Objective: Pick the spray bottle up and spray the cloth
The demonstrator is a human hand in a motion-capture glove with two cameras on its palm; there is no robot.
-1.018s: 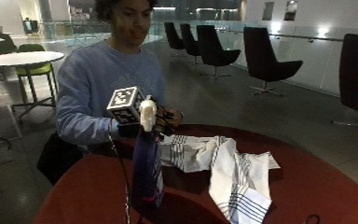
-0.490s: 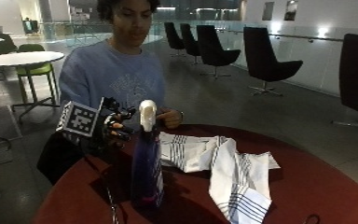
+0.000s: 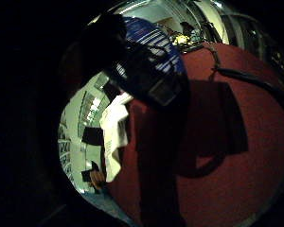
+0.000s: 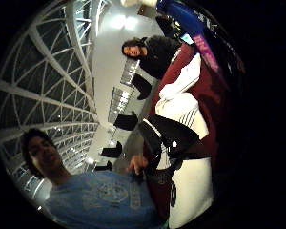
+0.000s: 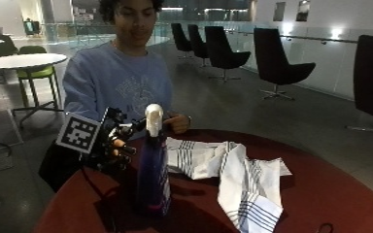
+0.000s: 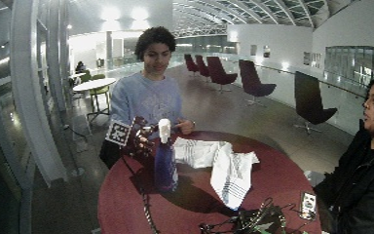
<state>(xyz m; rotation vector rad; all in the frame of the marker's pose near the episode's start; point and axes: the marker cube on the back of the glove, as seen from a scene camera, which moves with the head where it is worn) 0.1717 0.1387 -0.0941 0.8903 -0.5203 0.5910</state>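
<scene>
Fingers (image 5: 123, 148) of the black-gloved right hand (image 5: 112, 145) curl loosely in the air beside the tall blue spray bottle with a white trigger head (image 5: 152, 167), holding nothing; a narrow gap shows between the fingertips and the bottle's neck. Hand sits at neck height, on the person's side of the bottle. Bottle stands upright on the round dark red desk (image 5: 342, 194), near the desk edge closest to the outside camera, its white head (image 5: 153, 119) at the top. White cloth with thin dark blue stripes (image 5: 238, 174) lies crumpled on the desk just beside the bottle, spreading from the far edge toward the near side in two folded heaps. Person's bare left hand (image 5: 177, 123) rests at the far desk rim, behind the bottle head, next to the cloth. Little-finger palm view: bottle body (image 3: 151, 52) close by, red desk surface (image 3: 236, 179) below, cloth (image 3: 114, 137) further off. Thumb-side view: bottle (image 4: 190, 24) at the rim of the picture, cloth (image 4: 181, 102) on the desk. Wide view: phone (image 6: 308, 202) and dark tangled cables (image 6: 252, 222) lie at the desk's near edge, well apart from the bottle (image 6: 164, 163).
</scene>
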